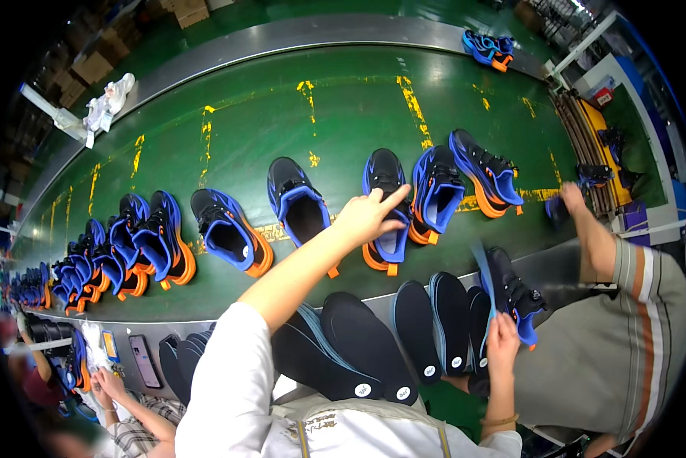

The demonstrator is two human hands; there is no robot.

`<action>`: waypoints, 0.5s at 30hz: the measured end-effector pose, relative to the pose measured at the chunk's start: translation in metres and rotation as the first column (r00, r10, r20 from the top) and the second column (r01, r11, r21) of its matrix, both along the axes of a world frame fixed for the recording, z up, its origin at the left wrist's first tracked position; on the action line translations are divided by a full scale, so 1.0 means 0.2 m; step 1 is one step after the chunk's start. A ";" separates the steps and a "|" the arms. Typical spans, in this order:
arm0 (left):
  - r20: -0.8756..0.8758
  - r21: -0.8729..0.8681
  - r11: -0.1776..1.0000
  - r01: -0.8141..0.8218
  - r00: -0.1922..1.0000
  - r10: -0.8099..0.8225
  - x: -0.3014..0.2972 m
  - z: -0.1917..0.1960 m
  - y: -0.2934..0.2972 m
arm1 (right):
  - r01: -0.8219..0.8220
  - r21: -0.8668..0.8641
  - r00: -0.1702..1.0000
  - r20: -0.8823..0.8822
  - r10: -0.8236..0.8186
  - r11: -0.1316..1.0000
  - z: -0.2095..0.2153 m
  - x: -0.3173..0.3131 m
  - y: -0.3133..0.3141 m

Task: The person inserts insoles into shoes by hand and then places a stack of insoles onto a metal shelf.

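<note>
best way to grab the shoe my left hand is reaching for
Grip the shoe by its heel collar from the near side. It lies heel toward you with the blue opening facing up, so the left hand, already over it, can hook fingers inside and thumb outside.

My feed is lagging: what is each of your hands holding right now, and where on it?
The left hand holds nothing; it rests on a shoe at its rim. The right hand pinches a blue insole by its lower end.
</note>
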State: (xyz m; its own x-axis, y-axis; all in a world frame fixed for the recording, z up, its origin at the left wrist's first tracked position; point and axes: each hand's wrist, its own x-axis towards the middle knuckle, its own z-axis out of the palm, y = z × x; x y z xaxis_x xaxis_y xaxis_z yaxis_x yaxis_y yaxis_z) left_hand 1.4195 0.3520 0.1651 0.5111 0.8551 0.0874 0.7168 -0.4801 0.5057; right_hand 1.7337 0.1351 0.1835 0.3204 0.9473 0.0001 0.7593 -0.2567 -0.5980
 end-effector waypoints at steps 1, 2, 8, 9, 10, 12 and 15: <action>-0.012 0.041 0.999 0.012 1.000 -0.012 0.02 -0.03 0.04 | -0.003 0.056 1.000 -0.030 0.005 0.998 0.09 -0.03 0.09; -0.026 0.085 0.996 0.023 0.999 -0.021 0.04 -0.06 0.09 | -0.007 0.114 0.998 -0.061 0.014 0.993 0.17 -0.05 0.18; 0.407 -0.391 0.897 -0.209 0.835 0.371 -0.04 -0.06 0.20 | -0.452 0.001 0.758 -0.527 0.384 0.892 0.56 -0.36 0.61; 0.380 -0.450 0.853 -0.264 0.808 0.450 -0.02 -0.03 0.20 | -0.472 -0.160 0.729 -0.624 0.282 0.867 0.62 -0.40 0.65; 0.372 -0.448 0.852 -0.272 0.809 0.454 -0.02 -0.03 0.19 | -0.490 -0.289 0.719 -0.668 0.194 0.822 0.64 -0.45 0.70; 0.269 -0.244 0.866 -0.437 0.827 0.494 0.01 -0.05 0.16 | -0.500 -0.456 0.738 -0.669 0.086 0.736 0.63 -0.51 0.79; 0.255 -0.364 0.790 -0.494 0.763 0.594 0.06 -0.08 0.17 | -0.521 -0.510 0.767 -0.632 0.112 0.684 0.53 -0.53 0.89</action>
